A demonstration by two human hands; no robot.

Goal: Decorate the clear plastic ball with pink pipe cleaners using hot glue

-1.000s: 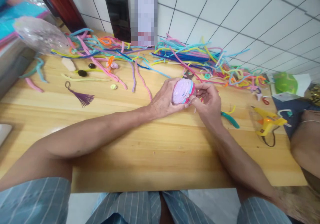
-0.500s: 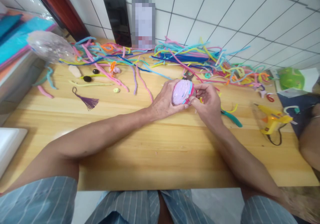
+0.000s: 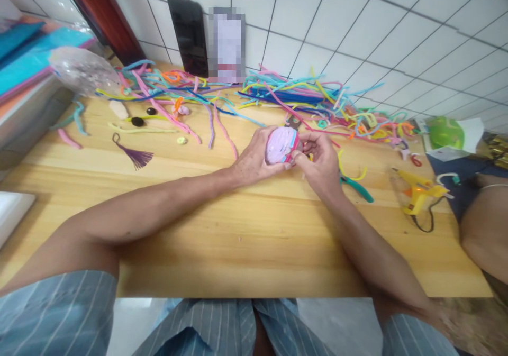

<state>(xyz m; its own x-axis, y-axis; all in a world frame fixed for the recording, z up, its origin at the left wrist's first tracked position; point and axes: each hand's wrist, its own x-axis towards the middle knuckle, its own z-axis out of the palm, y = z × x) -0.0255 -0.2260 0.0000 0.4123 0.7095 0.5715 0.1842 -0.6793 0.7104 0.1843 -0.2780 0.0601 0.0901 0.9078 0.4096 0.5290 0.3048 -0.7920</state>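
Observation:
A rounded lilac pipe-cleaner piece (image 3: 279, 145) with pink and blue bands on its right side is held over the wooden table. My left hand (image 3: 254, 157) wraps round its left side, thumb below and fingers behind. At the banded right edge, my right hand (image 3: 319, 157) pinches with thumb and fingertips; the exact spot under the fingers is hidden. Teal-handled pliers (image 3: 357, 188) lie just right of my right hand, beside yellow pipe cleaners (image 3: 359, 173). A small dark brown piece (image 3: 293, 120) lies behind the held piece.
Many coloured pipe cleaners (image 3: 293, 94) are heaped along the tiled wall, where two phones (image 3: 188, 38) lean. A yellow glue gun (image 3: 421, 191) lies at right, near another person's limb (image 3: 484, 224). At left are a purple tassel (image 3: 137, 155), black oval pieces (image 3: 137, 121) and a plastic bag (image 3: 81, 70).
The whole view has shifted slightly, so things sit a little further left. Both hands keep their hold on the lilac piece, with hardly any change in pose.

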